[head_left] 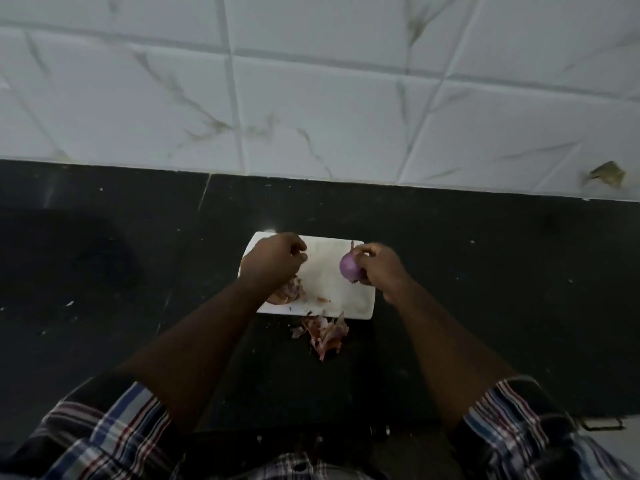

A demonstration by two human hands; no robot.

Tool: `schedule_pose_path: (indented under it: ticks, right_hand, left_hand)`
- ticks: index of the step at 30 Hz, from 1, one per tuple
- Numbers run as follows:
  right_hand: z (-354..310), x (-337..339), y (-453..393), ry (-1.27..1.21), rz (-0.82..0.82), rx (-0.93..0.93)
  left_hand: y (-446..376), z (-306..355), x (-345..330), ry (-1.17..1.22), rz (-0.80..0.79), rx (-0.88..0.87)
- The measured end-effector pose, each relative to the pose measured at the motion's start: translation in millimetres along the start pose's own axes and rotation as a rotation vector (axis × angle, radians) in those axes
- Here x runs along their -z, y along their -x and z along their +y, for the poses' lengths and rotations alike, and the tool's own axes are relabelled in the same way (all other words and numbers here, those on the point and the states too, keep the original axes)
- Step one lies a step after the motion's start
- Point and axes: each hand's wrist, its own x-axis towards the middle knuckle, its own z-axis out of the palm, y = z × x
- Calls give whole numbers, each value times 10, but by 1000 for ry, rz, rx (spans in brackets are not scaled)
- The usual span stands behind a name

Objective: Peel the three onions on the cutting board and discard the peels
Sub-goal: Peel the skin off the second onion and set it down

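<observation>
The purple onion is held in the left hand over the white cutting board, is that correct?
Not quite: the head view shows the purple onion held in the right hand, over the white cutting board. The left hand is at the board's other end.

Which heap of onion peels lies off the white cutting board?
The pinkish peel heap on the black counter, just past the board's near edge; the other heap lies on the board.
</observation>
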Motion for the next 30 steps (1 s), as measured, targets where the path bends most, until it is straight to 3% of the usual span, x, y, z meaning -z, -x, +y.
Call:
schedule_pose_path:
  ticks: [5,10,16,19,23,25,30]
  right_hand:
    - [-5,-77,-514,339,-11,173]
    - [-58,-162,-811,572,-48,292]
    - [-134,-170,-875,823,-36,403]
    - [-190,-247,-647,696,6,510]
    - [-220,-496,-94,253,-341,389]
    - [-133,-631,100,236,-473,359]
    - [-1,-829,279,444,-285,495]
  left_hand:
    - [12,-303,69,64,23,189]
    - [202,-431,32,107,22,265]
    - [311,-498,-86,230,-143,395]
    - [291,-483,-126,394,-118,417]
    - [266,-488,-62,573,-83,386]
    - [279,-443,-26,594,-121,343]
    - [426,-432,-135,684,-254,405]
